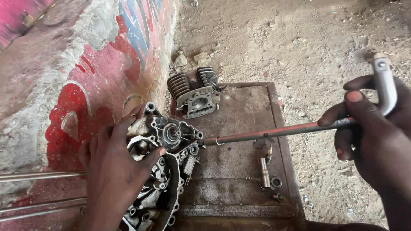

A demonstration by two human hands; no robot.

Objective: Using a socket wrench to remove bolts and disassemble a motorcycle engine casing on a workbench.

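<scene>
Nearest the camera, at seven o'clock: left hand (114, 171) pressed flat on a greasy grey cast-metal engine crankcase half (165, 167), fingers spread wide over its top face, thumb hooked by the central boss, steadying rather than gripping. At three o'clock: right hand (368, 137) wrapped round the bent end of a long steel L-shaped socket wrench (274, 132), fingers curled shut on the shaft, thumb laid along it.

Long axis of that wrench nearly level across the view, from three o'clock to nine, tip slightly lower and pointing at the right edge of the crankcase half, touching or just beside a small bolt boss there; short handle arm turned up toward one o'clock. Crankcase half lying face up, half on a rusty brown flat metal tray (239, 188), half over its left rim.

Judged step: seating the socket on a case fastener, turning not yet evident. Next move, by judgement, calling for the tip squared fully on the bolt head and the case held firm against twist.

Further on the tray, at five o'clock of the tip: small loose steel pins and a washer (269, 175). Beyond, at twelve o'clock: dark finned cylinder block (195, 90) on the tray's far edge. Farthest: sandy ground (299, 38) and a red-and-blue painted concrete wall (85, 77) at ten o'clock.
</scene>
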